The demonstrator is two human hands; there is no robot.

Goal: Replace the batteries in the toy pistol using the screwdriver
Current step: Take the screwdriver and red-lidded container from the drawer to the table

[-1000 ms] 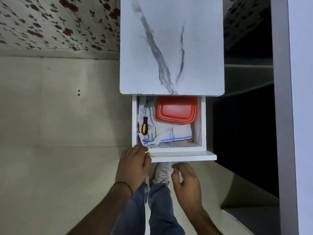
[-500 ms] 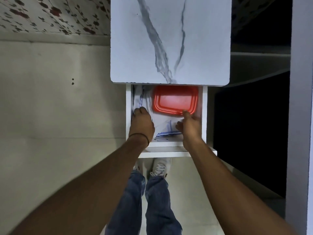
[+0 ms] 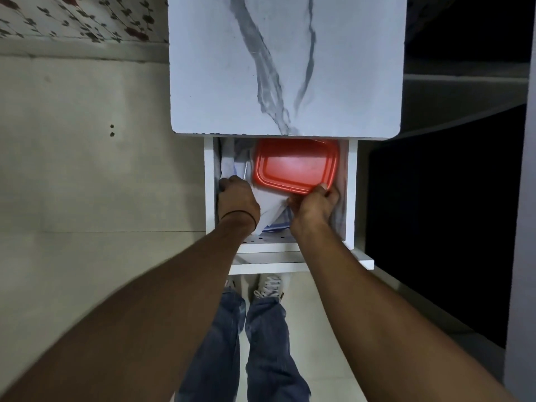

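Observation:
An open white drawer (image 3: 208, 181) sticks out from under a marble-topped table (image 3: 284, 65). Inside lies a red-lidded container (image 3: 295, 166) on a white cloth with blue stripes (image 3: 272, 210). My left hand (image 3: 236, 198) is curled at the drawer's left side over the screwdriver's handle; only the thin metal shaft (image 3: 246, 169) shows above my fingers. My right hand (image 3: 313, 204) grips the near edge of the red container, thumb on the lid. No toy pistol or batteries are in sight.
A pale tiled floor (image 3: 87, 198) lies to the left, with floral wallpaper (image 3: 72, 18) at the top left. Dark shelving (image 3: 464, 111) and a white panel (image 3: 522, 227) stand to the right. My jeans and white shoes (image 3: 269, 285) are below the drawer.
Both hands went from the drawer's front edge into the drawer. The left closed over the screwdriver handle; the right moved up to grip the red container's near edge.

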